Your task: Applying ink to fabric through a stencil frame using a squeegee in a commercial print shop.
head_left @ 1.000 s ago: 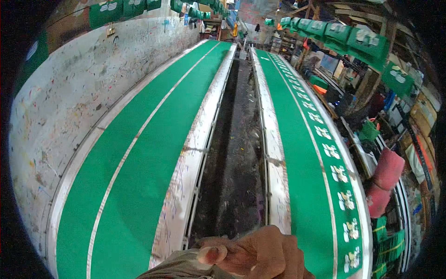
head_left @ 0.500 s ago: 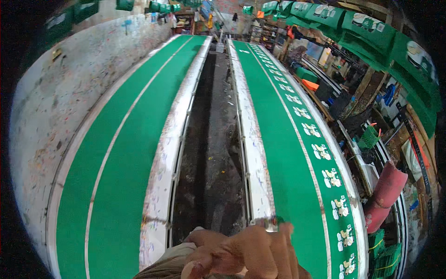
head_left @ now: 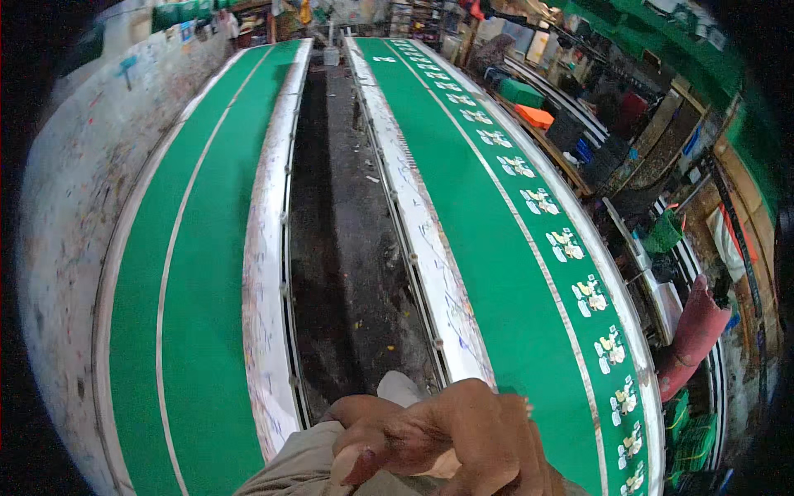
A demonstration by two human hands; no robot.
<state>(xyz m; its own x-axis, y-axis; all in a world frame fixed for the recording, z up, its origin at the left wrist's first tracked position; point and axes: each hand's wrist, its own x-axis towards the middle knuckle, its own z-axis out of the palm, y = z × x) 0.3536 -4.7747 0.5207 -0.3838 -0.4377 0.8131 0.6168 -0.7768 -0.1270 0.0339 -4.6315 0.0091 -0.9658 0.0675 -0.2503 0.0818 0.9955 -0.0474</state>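
Observation:
My left hand [head_left: 364, 438] and my right hand [head_left: 488, 430] are bunched together at the lower middle of the view, overlapping, so they are hard to tell apart. The right hand's fingers are bent and closed, and whatever lies inside them is hidden. Most of the left hand's fingers are hidden. Beige cloth [head_left: 281, 467] shows below and left of the hands. Around them lie two long green-topped tables, the left one [head_left: 203, 331] with a pale lengthwise line, the right one [head_left: 521, 331] with such a line and a row of white printed motifs along its outer side.
A dark aisle [head_left: 347, 273] runs between the tables' white rims. A stained wall [head_left: 74, 207] borders the left. At right are green hanging pieces [head_left: 736, 165], an orange object [head_left: 533, 116], a pink roll [head_left: 693, 331], bundled green stacks [head_left: 695, 442] and cluttered boards and rails.
The view has shifted, so the tables' far ends sit higher and further left. My bunched hands have moved slightly within the lower middle, staying together.

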